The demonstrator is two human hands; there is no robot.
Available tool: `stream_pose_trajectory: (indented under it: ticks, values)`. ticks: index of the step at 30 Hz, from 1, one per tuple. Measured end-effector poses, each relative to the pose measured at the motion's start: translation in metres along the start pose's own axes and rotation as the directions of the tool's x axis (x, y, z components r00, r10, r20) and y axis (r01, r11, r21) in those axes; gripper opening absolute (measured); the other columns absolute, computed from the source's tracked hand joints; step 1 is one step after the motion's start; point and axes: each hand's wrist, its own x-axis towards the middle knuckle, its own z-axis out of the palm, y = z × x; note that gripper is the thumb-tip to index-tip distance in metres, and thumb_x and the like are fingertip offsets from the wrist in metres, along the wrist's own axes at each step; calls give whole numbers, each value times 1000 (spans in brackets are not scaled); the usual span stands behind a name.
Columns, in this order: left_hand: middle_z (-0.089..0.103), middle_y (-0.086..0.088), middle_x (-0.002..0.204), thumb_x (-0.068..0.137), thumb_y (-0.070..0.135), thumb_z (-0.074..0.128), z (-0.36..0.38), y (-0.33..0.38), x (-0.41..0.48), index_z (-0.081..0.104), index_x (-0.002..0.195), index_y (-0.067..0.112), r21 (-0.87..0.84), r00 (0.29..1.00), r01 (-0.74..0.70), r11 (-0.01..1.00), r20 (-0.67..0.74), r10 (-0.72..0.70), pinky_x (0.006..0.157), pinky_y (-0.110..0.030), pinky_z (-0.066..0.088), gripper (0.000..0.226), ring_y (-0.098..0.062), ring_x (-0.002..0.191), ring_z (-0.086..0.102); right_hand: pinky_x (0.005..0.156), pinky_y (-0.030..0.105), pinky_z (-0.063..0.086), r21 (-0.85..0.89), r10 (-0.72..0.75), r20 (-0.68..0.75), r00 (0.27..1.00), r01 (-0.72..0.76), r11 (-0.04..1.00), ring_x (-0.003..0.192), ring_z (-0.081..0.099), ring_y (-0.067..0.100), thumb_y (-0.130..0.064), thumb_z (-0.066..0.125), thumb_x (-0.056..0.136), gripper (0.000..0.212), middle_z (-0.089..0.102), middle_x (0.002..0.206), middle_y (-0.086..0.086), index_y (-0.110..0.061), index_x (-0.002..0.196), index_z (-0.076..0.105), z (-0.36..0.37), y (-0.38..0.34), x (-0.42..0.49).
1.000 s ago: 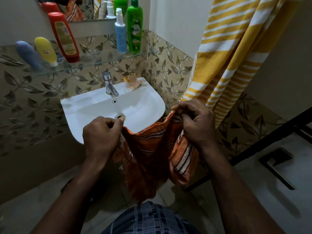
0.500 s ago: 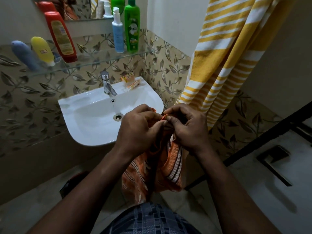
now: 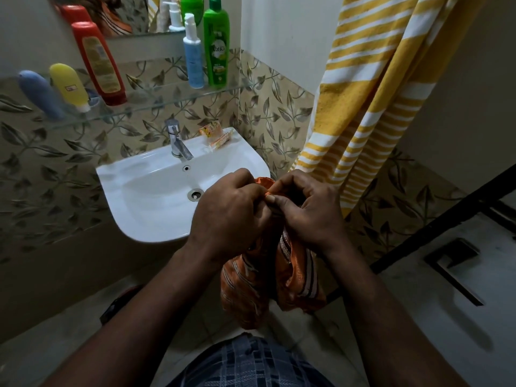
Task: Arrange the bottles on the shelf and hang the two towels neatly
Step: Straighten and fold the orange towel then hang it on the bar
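In front of the sink [image 3: 131, 191], the two hands meet knuckle to knuckle over the basin's near right edge. The left hand [image 3: 226, 216] and the right hand [image 3: 310, 210] each pinch the top hem of the orange towel [image 3: 293, 277], fingers curled tight on the cloth. The rest of it hangs below the wrists in loose folds. With the two held ends brought against each other like that, I take it for a fold in half, edges matched so the towel will hang even.

To the right, the yellow towel [image 3: 377, 93] drapes down the wall in long folds. Its top is out of view, so I cannot tell what it hangs from.

Above the sink, the bottles sit in two groups on the glass shelf [image 3: 156, 103]. The green bottle [image 3: 216, 51] and the pump bottle [image 3: 193, 60] stand just beside each other at the corner end. The red bottle [image 3: 97, 62], yellow bottle [image 3: 69, 86] and blue bottle [image 3: 39, 93] are at the far left. Those three look tilted, though the wide lens may be doing that.

The shelf seems settled to me, and the orange towel is what remains. It wants a rail or hook, and I can see none.
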Motion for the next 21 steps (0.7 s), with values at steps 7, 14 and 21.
stream_pose_trajectory:
  ticks: [7, 14, 21]
  values:
    - [62, 1, 89, 94, 38, 59, -1, -9, -5, 81, 101, 15, -57, 1000, 14, 998, 5, -13, 57, -40, 54, 33, -16, 72, 60, 72, 20, 58, 6, -19, 28, 999, 18, 1000, 82, 73, 6, -11, 82, 88, 10, 75, 88, -8, -13, 96, 76, 0, 1, 0]
    - [65, 1, 92, 95, 28, 64, -5, -19, -4, 81, 103, 14, -176, 1000, -29, 984, -18, 26, 60, -35, 55, 24, -14, 75, 62, 68, 24, 59, 56, -3, 65, 998, -1, 998, 79, 73, 11, -10, 86, 84, 18, 73, 87, -5, -15, 93, 71, -5, 2, 4]
    - [64, 4, 84, 91, 25, 70, -9, -16, -3, 81, 87, 11, -236, 990, 63, 970, -109, -91, 59, -25, 48, 18, -7, 69, 57, 71, 38, 63, 49, 17, 21, 1000, -18, 999, 82, 74, 12, -7, 83, 86, 16, 75, 88, -4, -12, 98, 73, -1, 12, -4]
